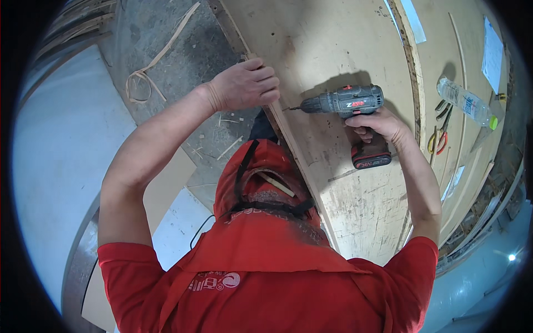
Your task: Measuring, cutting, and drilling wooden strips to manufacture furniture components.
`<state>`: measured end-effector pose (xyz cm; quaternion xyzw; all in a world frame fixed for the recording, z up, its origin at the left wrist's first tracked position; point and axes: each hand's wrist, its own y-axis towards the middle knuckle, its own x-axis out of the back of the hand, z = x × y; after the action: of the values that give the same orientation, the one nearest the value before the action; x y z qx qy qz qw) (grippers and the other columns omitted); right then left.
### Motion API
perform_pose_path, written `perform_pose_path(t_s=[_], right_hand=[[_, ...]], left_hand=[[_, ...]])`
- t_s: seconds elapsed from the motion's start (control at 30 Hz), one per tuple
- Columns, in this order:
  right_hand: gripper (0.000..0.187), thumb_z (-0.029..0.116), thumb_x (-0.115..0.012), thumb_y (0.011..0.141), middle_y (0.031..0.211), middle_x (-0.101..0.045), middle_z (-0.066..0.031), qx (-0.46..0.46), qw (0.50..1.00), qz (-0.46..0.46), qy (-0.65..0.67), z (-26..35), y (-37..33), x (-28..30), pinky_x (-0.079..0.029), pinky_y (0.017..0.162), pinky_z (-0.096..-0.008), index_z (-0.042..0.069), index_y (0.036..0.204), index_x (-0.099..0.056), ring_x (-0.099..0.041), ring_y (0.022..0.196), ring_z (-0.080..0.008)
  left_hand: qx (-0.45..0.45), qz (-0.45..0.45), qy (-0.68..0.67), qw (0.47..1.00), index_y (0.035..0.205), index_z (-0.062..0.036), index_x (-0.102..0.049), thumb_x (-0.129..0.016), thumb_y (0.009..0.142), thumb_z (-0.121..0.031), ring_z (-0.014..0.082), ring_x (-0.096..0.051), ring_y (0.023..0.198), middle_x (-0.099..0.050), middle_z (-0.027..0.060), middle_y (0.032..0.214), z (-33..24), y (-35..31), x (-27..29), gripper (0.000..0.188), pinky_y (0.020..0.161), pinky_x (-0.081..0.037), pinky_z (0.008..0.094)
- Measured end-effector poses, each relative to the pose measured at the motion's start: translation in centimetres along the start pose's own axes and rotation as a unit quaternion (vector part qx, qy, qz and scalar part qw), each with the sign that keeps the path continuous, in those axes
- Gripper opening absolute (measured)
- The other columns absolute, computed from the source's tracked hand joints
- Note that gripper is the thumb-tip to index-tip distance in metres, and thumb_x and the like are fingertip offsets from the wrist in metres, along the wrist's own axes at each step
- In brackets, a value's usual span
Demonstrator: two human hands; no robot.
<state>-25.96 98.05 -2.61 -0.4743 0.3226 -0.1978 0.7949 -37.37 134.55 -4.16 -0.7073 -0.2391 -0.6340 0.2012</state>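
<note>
My left hand is closed, knuckles up, over the near edge of a wooden workbench. Its fingers wrap a thin wooden strip running along that edge; the fingertips are hidden. A dark grip-handled cordless drill is in my right hand, fingers around the handle and one finger near the trigger. The drill lies level above the bench, its thin bit pointing left toward the strip, apart from my left hand. Its battery hangs at the handle's base.
Along the bench's right side lie a raised wooden rail, a clear bottle with a green cap, scissors and white paper. A red apron covers my front. Wood shavings lie on the floor, left.
</note>
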Motion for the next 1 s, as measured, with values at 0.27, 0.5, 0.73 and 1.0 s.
perform_pose_path(t_s=[0.27,0.5,0.73,1.0], right_hand=[[0.016,0.018,-0.082,0.084,0.066,-0.058,0.0009,-0.005,1.000,-0.015,-0.008,0.1,0.2,-0.1,-0.042,0.049,-0.0269,0.010,0.089,-0.069,-0.051,0.054,-0.0090],[0.016,0.018,-0.081,0.085,0.065,-0.057,0.0021,-0.027,0.999,0.001,-0.020,1.4,0.7,0.2,-0.041,0.048,-0.0263,0.011,0.086,-0.067,-0.050,0.054,-0.0083],[0.015,0.017,-0.079,0.087,0.066,-0.056,0.0028,-0.049,0.996,0.036,-0.071,3.6,1.3,0.8,-0.039,0.048,-0.0253,0.011,0.088,-0.066,-0.049,0.054,-0.0073],[0.014,0.016,-0.079,0.088,0.065,-0.052,0.0045,-0.074,0.993,0.069,-0.052,4.1,2.0,1.0,-0.038,0.048,-0.0246,0.011,0.090,-0.066,-0.045,0.054,-0.0062]], left_hand=[[-0.002,-0.012,0.007,1.000,0.093,-0.0180,-0.050,-0.062,0.083,-0.026,0.0148,-0.055,0.095,-0.052,-0.0036,0.092,-0.1,0.1,-0.2,0.018,0.086,-0.044,0.0319],[-0.006,-0.003,0.006,1.000,0.095,-0.0181,-0.051,-0.062,0.083,-0.026,0.0146,-0.055,0.095,-0.053,-0.0033,0.092,0.0,0.0,-0.1,0.018,0.085,-0.044,0.0314],[-0.008,-0.033,0.002,0.999,0.093,-0.0172,-0.051,-0.062,0.081,-0.024,0.0171,-0.054,0.091,-0.050,-0.0017,0.088,-0.1,0.1,-0.4,0.018,0.087,-0.045,0.0333],[0.002,-0.030,-0.013,0.999,0.092,-0.0175,-0.051,-0.063,0.082,-0.024,0.0164,-0.056,0.093,-0.052,-0.0018,0.090,0.0,0.2,-0.2,0.017,0.089,-0.046,0.0330]])
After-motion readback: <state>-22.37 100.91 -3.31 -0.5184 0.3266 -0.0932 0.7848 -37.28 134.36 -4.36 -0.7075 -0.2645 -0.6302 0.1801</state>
